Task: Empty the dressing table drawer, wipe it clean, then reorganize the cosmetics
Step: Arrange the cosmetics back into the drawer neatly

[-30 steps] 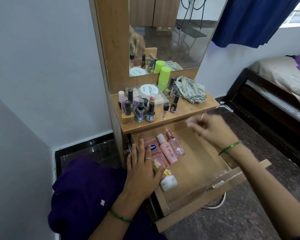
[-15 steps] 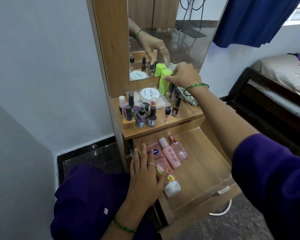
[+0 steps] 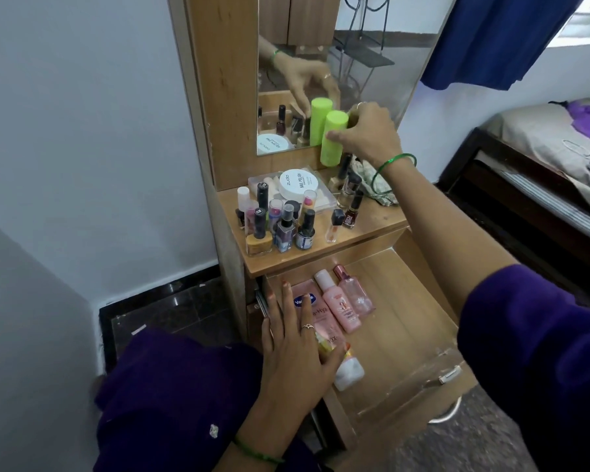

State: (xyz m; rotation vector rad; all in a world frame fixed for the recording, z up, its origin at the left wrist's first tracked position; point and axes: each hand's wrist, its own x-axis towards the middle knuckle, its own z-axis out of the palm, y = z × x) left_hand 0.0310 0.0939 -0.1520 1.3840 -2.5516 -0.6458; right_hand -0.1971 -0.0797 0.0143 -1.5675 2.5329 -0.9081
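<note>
I see the drawer (image 3: pixel 406 321) pulled out below the worktop (image 3: pixel 372 226), with a pink lotion tube (image 3: pixel 317 315), a pink bottle (image 3: pixel 341 310), a clear pink spray bottle (image 3: pixel 355 294) and a white-capped bottle (image 3: pixel 349 371) lying along its left side. My left hand (image 3: pixel 297 356) rests flat on the lotion tube and the drawer's left edge, fingers straight. My right hand (image 3: pixel 368 134) curls around the upright green bottle (image 3: pixel 332 139) at the back of the worktop, against the mirror (image 3: pixel 372 63). Nail polish bottles (image 3: pixel 286 229) and a white nail polish remover tub (image 3: pixel 298 182) crowd the worktop's left; a crumpled cloth (image 3: pixel 372 178) lies under my right wrist.
</note>
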